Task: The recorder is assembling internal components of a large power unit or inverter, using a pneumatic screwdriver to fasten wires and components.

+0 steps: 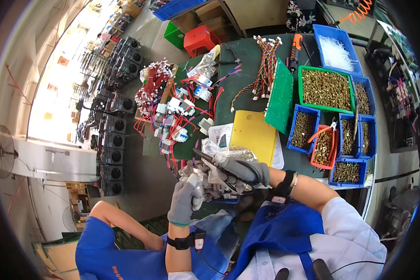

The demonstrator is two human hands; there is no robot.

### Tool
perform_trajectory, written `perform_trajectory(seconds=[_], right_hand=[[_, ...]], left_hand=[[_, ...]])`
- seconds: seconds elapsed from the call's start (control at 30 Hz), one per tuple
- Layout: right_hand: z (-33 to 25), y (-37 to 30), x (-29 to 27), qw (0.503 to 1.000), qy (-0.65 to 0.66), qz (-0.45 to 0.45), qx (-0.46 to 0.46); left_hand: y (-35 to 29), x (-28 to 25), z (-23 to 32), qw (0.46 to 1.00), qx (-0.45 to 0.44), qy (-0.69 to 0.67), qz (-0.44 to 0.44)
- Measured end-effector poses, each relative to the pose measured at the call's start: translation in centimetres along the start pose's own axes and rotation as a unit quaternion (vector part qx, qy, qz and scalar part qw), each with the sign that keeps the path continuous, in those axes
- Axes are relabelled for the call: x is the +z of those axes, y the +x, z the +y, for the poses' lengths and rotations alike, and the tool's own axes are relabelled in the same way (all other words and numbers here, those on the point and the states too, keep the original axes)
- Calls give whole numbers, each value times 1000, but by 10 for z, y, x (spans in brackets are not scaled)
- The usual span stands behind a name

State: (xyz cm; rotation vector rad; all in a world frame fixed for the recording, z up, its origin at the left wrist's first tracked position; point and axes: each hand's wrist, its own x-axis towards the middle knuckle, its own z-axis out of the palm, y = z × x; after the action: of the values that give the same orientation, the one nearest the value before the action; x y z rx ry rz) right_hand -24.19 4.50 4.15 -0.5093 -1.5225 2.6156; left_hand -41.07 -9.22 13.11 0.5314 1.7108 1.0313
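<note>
My left hand [184,200], in a grey glove, is closed on a crumpled clear plastic bag [197,177] at the table's near edge. Just right of it, my right hand [242,171], also gloved, is closed round a dark pointed hand tool [204,156]; its tip points left, over the bag. Whether the tool is scissors or pliers I cannot make out. Small grey parts [213,190] show between the hands, partly hidden by the gloves. Another clear bag [238,152] lies just beyond my right hand, by a yellow folder [252,135].
White connectors with red wires [179,109] are heaped at left. Bins of brass screws [326,88] and a bin of white strips [336,51] stand right, beside a green circuit board [281,95], twisted cables [267,60] and an orange screwdriver [296,49]. A co-worker in blue [98,242] is close at left.
</note>
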Motion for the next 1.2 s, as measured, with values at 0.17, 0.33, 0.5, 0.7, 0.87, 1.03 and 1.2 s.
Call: perform_trajectory(seconds=[0.17,0.33,0.5,0.7,0.87,1.03,1.2], right_hand=[[-24,-20,-3,982,170,-53,-66],[-30,-111,-17,993,-51,91,-60],[34,-152,-35,806,-508,284,106],[106,-143,-62,768,-550,322,67],[103,-164,-59,764,-513,388,-53],[71,-164,-54,692,-596,406,27],[23,-147,-27,679,-562,443,-164]], left_hand=[[1,40,-50,955,195,1,222],[-17,74,-69,923,230,107,289],[-67,105,-47,949,299,-38,97],[8,185,-103,991,16,9,-132],[91,240,-154,957,-102,-250,-108],[81,239,-157,950,-79,-259,-153],[61,210,-172,991,-42,-106,-67]])
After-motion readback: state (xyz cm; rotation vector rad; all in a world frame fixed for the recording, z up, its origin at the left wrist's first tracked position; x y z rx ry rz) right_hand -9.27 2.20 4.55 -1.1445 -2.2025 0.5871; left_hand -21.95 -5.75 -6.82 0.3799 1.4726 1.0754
